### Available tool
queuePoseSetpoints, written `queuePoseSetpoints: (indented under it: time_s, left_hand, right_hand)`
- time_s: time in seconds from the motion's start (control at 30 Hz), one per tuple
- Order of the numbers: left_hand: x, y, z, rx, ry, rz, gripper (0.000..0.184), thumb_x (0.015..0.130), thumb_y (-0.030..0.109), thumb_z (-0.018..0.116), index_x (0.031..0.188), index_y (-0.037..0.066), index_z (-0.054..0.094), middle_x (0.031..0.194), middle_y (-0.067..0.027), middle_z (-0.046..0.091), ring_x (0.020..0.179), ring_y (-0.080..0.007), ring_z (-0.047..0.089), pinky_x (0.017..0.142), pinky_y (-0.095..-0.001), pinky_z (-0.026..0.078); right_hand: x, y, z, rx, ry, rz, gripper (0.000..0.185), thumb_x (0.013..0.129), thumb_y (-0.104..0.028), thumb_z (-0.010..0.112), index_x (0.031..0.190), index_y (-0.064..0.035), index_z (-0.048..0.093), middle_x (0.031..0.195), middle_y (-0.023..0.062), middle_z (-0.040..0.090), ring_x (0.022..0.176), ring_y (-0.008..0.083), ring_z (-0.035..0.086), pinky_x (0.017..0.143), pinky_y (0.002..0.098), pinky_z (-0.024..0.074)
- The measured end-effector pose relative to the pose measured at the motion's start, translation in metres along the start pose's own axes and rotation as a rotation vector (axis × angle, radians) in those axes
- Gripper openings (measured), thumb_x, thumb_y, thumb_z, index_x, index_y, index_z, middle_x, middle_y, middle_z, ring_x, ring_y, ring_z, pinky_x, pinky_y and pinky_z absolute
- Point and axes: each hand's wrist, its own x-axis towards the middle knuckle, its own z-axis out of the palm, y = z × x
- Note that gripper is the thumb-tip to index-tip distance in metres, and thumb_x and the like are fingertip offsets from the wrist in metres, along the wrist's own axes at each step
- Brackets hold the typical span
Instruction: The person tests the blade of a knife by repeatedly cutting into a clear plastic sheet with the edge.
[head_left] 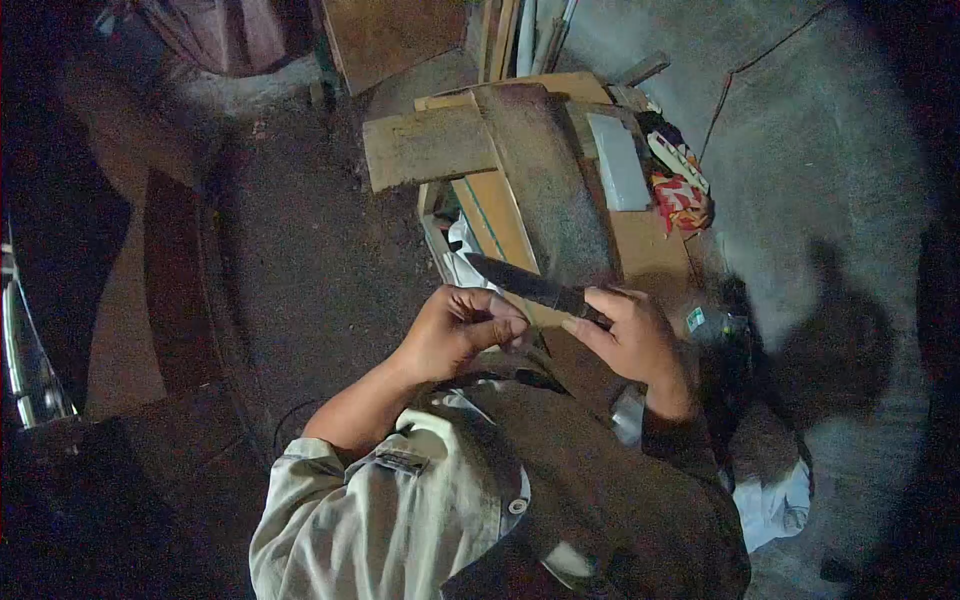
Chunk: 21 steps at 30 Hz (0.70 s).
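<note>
Head view: right hand (637, 335) grips a knife (528, 284) just beyond left hand (452, 335), fingers (492, 332) pinched, contents unclear.

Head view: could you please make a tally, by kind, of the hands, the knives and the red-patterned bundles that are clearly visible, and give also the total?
Hands: 2 (left hand, right hand)
Knife: 1, held in the right hand
Red-patterned bundle: 1
Total: 4

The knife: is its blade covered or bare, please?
Bare. The knife shows its dark blade to the tip; the right hand holds its handle.
</note>
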Motion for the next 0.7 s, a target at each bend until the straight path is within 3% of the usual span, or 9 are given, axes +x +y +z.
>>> queuePoseSetpoints:
  time_s: [0.17,0.3,0.37,0.4,0.43,0.5,0.53,0.6,0.7]
  left_hand:
    - [0.004,-0.001,-0.003,0.041,-0.050,-0.022,0.009,0.082,0.008,0.065,0.082,-0.001,0.067,0.076,-0.0046,0.066,0.070,-0.0112,0.060,0.066,-0.0257,0.048]
    - [0.004,0.000,-0.010,0.017,-0.076,0.010,0.007,0.082,0.005,0.064,0.083,-0.002,0.066,0.075,-0.0044,0.066,0.070,-0.0116,0.061,0.067,-0.0260,0.049]
    - [0.006,0.002,-0.011,-0.004,-0.144,-0.031,0.006,0.082,0.002,0.063,0.084,-0.003,0.066,0.077,-0.0051,0.066,0.071,-0.0124,0.061,0.068,-0.0265,0.049]
    - [0.008,0.001,-0.011,0.034,-0.140,0.005,0.006,0.081,0.000,0.063,0.085,-0.004,0.065,0.078,-0.0061,0.066,0.073,-0.0132,0.061,0.069,-0.0267,0.050]
    - [0.010,0.000,-0.009,0.035,-0.142,0.005,0.006,0.081,0.000,0.063,0.085,-0.004,0.065,0.078,-0.0061,0.066,0.073,-0.0132,0.061,0.069,-0.0267,0.050]
    - [0.017,0.000,-0.005,0.049,-0.224,-0.037,0.007,0.081,0.001,0.064,0.085,-0.004,0.065,0.079,-0.0066,0.066,0.073,-0.0132,0.061,0.069,-0.0271,0.050]
    - [0.018,0.000,0.001,-0.030,-0.238,-0.058,0.006,0.082,0.002,0.064,0.085,-0.004,0.065,0.077,-0.0062,0.065,0.072,-0.0129,0.061,0.068,-0.0273,0.050]
    - [0.024,0.005,0.004,0.044,-0.290,-0.075,0.008,0.083,0.004,0.064,0.086,-0.003,0.065,0.078,-0.0051,0.065,0.071,-0.0115,0.060,0.067,-0.0258,0.049]
    - [0.027,0.002,0.002,0.099,-0.350,-0.078,0.009,0.084,0.005,0.064,0.088,-0.003,0.064,0.079,-0.0043,0.065,0.070,-0.0102,0.059,0.066,-0.0245,0.049]
  right_hand:
    - [0.000,0.006,-0.008,-0.021,0.017,-0.045,0.024,0.077,-0.020,0.068,0.082,0.0011,0.058,0.072,0.0198,0.056,0.066,0.0369,0.057,0.057,0.0400,0.0431]
    - [-0.010,0.028,-0.022,-0.251,0.067,0.115,0.030,0.083,-0.029,0.062,0.086,-0.0002,0.057,0.077,0.0203,0.058,0.070,0.0394,0.057,0.059,0.0418,0.0434]
    - [-0.007,0.037,-0.028,-0.100,0.395,0.321,0.033,0.084,-0.031,0.061,0.088,0.0011,0.057,0.077,0.0204,0.059,0.068,0.0344,0.059,0.060,0.0394,0.0442]
    - [-0.004,0.031,-0.035,0.017,0.325,0.314,0.033,0.084,-0.030,0.063,0.091,0.0013,0.058,0.078,0.0130,0.062,0.068,0.0215,0.060,0.060,0.0343,0.0451]
    - [-0.004,0.035,-0.029,0.016,0.327,0.315,0.033,0.084,-0.030,0.063,0.091,0.0013,0.058,0.078,0.0130,0.062,0.068,0.0215,0.060,0.060,0.0343,0.0451]
    - [-0.002,0.044,-0.009,0.606,0.141,0.271,0.028,0.081,-0.024,0.066,0.093,0.0008,0.059,0.082,0.0042,0.063,0.073,0.0110,0.057,0.064,0.0285,0.0457]
    - [0.002,0.039,-0.002,0.606,0.146,0.273,0.028,0.081,-0.024,0.066,0.093,0.0008,0.059,0.082,0.0042,0.063,0.073,0.0110,0.057,0.064,0.0285,0.0457]
    - [0.013,0.024,0.016,0.934,0.046,0.200,0.019,0.079,-0.015,0.066,0.091,-0.0023,0.061,0.080,-0.0007,0.060,0.071,0.0072,0.053,0.066,0.0201,0.0415]
    - [0.021,0.019,0.021,1.019,-0.091,0.261,0.021,0.075,-0.013,0.069,0.091,-0.0026,0.061,0.081,-0.0010,0.059,0.072,0.0066,0.052,0.067,0.0211,0.0410]
